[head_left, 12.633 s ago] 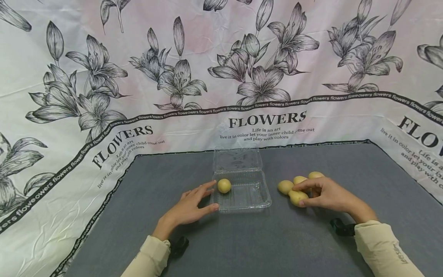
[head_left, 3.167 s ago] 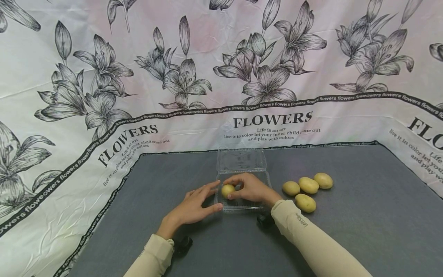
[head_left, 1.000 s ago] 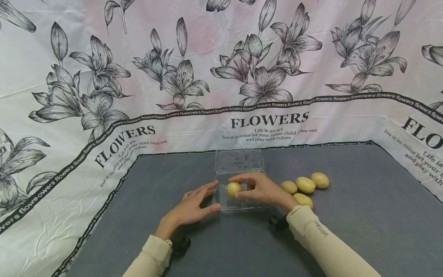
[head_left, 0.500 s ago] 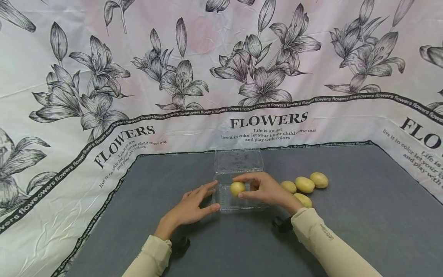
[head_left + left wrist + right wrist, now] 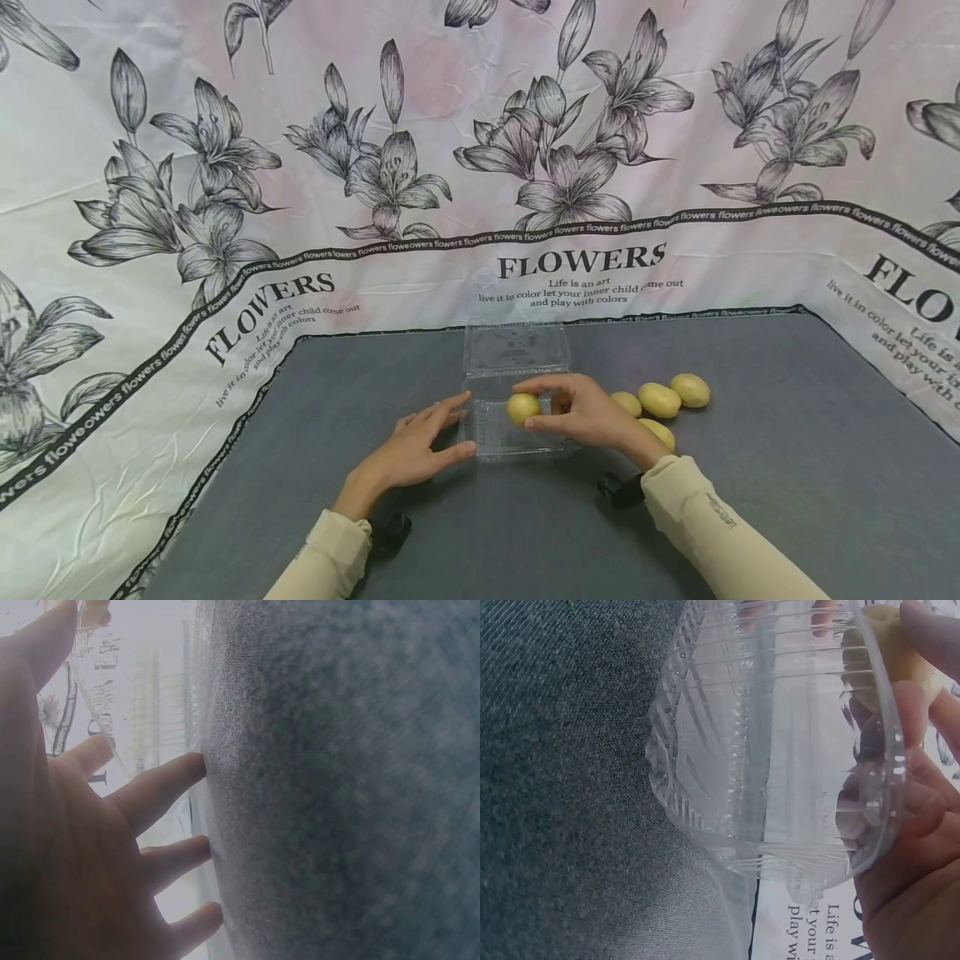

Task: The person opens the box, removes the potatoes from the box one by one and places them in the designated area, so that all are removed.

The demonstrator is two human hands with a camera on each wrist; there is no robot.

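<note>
My right hand (image 5: 581, 412) pinches a yellow potato (image 5: 523, 409) between thumb and fingers, over the clear plastic container (image 5: 487, 450). In the right wrist view the potato (image 5: 889, 652) shows above the container's rim (image 5: 889, 712), partly through its wall. At the container's left side is my left hand (image 5: 412, 450), fingers spread and nothing held. Its fingertips in the left wrist view (image 5: 196, 763) lie at the container's side. The container's lid (image 5: 517, 348) is folded back, away from me. No other potato shows inside.
Several more potatoes (image 5: 660, 401) lie on the grey table (image 5: 480, 533) right of the container; the right hand and forearm partly cover the nearest ones. A flower-printed cloth (image 5: 420, 283) hangs behind the table.
Earlier, my right hand gripped a potato of the pile, while one lay in the container. Since then it has taken the container's potato and moved it rightward. The left hand has stayed put.
</note>
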